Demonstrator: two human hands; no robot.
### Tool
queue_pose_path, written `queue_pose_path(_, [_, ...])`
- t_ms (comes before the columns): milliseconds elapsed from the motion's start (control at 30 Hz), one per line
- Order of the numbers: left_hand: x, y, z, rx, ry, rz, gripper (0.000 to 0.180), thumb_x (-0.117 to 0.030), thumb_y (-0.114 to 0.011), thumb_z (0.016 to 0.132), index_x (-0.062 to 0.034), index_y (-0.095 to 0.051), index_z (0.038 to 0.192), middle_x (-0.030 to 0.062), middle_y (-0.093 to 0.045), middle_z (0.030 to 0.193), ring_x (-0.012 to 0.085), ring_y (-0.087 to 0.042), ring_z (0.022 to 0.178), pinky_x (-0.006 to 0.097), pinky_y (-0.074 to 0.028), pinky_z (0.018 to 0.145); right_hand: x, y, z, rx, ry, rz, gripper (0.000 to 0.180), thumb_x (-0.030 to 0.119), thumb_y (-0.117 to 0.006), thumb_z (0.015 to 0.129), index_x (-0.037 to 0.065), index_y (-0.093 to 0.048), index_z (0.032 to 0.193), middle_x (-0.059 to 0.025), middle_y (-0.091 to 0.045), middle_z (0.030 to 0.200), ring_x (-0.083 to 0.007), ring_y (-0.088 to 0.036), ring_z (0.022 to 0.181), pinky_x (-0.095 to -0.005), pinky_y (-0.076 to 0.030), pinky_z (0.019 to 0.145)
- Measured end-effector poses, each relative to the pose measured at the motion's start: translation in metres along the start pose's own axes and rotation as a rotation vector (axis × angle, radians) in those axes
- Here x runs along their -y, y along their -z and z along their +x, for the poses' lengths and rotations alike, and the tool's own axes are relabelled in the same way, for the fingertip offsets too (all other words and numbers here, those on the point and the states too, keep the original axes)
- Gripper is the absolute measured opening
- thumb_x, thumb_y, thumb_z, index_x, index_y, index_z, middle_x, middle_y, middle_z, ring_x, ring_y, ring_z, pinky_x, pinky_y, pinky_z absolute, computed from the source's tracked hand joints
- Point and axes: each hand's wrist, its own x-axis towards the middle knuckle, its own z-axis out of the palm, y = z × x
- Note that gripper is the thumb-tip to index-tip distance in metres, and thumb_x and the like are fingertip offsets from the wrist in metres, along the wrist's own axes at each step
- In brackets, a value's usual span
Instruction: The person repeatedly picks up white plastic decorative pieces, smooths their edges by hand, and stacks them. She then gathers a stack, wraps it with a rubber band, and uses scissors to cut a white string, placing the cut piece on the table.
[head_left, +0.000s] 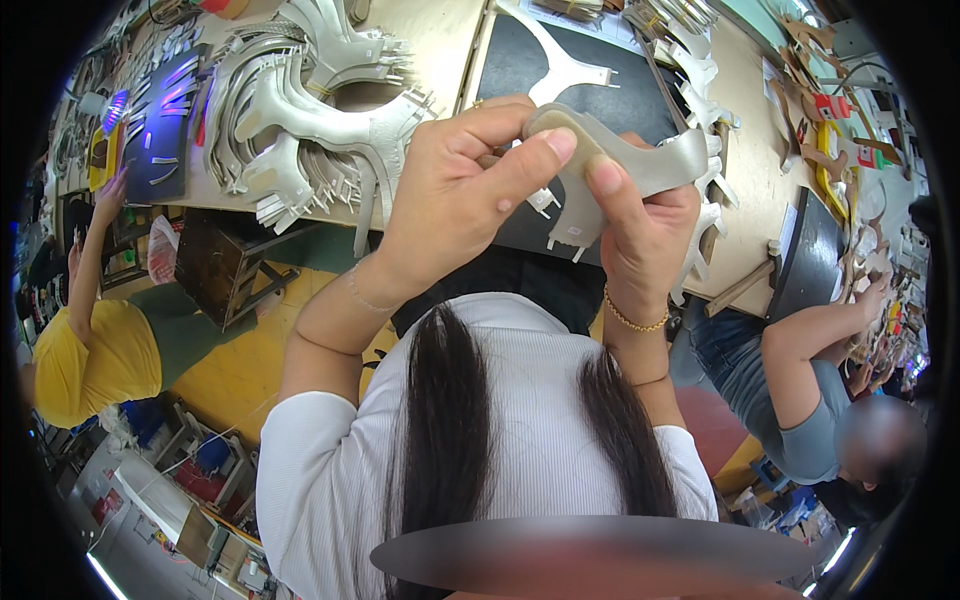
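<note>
Up in front of my chest I hold a silver leather-like shoe upper piece in both hands. My left hand pinches its rounded upper end, thumb pressed on the beige lining. My right hand grips it lower down, with the thumb on the lining side and the fingers mostly hidden behind. One end of the piece hangs down between my hands and ends in thin tabs. Behind it, a similar branched silver piece lies on a black board on the table.
Piles of silver upper pieces cover the table to the left, some hanging over its edge. More overlap along the right. A person in yellow works at far left beside a blue-lit board; another person sits at right by a dark board.
</note>
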Motion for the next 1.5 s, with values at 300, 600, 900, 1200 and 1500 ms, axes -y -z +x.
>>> queue_pose_path(300, [0.011, 0.019, -0.002, -0.026, 0.065, -0.217, 0.051, -0.041, -0.043, 0.098, 0.0064, -0.061, 0.090, 0.0101, -0.058, 0.081, 0.0040, -0.026, 0.041, 0.021, -0.019, 0.039, -0.001, -0.005, 0.001, -0.026, -0.078, 0.029, 0.022, 0.017, -0.074, 0.083, -0.003, -0.069, 0.089, -0.0029, -0.067, 0.078, -0.0068, -0.059, 0.067, -0.0203, -0.046, 0.060])
queue_pose_path(600, [0.011, 0.024, -0.001, 0.009, 0.068, -0.109, 0.041, -0.034, -0.050, 0.096, 0.0040, -0.063, 0.090, 0.0089, -0.061, 0.084, 0.0025, -0.027, 0.042, 0.020, -0.020, 0.039, -0.003, -0.007, -0.002, -0.019, -0.094, 0.020, 0.025, 0.018, -0.075, 0.083, -0.005, -0.069, 0.093, -0.0055, -0.068, 0.080, -0.0094, -0.062, 0.069, -0.0220, -0.049, 0.063])
queue_pose_path(900, [0.002, 0.045, 0.004, -0.227, -0.082, -0.059, 0.034, -0.027, -0.048, 0.097, 0.0013, -0.056, 0.115, 0.0052, -0.055, 0.081, 0.0014, -0.027, 0.042, 0.017, -0.018, 0.039, 0.008, 0.010, 0.052, 0.323, -0.038, -0.459, 0.032, 0.028, -0.074, 0.083, -0.003, -0.071, 0.090, -0.0028, -0.065, 0.070, -0.0054, -0.056, 0.061, -0.0212, -0.043, 0.052])
queue_pose_path(1200, [0.009, 0.077, -0.008, -0.363, -0.082, -0.088, 0.031, -0.022, -0.044, 0.098, 0.0003, -0.048, 0.119, 0.0060, -0.054, 0.084, 0.0045, -0.031, 0.043, 0.017, -0.021, 0.039, -0.057, 0.025, 0.081, 0.609, -0.414, -0.405, 0.044, 0.036, -0.078, 0.078, -0.003, -0.067, 0.095, -0.0038, -0.066, 0.082, -0.0097, -0.059, 0.068, -0.0250, -0.047, 0.060])
queue_pose_path(1500, [0.033, 0.078, 0.003, -0.211, 0.067, -0.294, 0.028, -0.020, -0.046, 0.098, 0.0007, -0.049, 0.117, 0.0088, -0.055, 0.087, 0.0129, -0.048, 0.060, 0.023, -0.039, 0.055, -0.111, 0.041, 0.056, 0.526, -0.507, -0.672, 0.057, 0.033, -0.084, 0.070, -0.007, -0.057, 0.102, -0.0101, -0.066, 0.078, -0.0109, -0.060, 0.060, -0.0258, -0.044, 0.049])
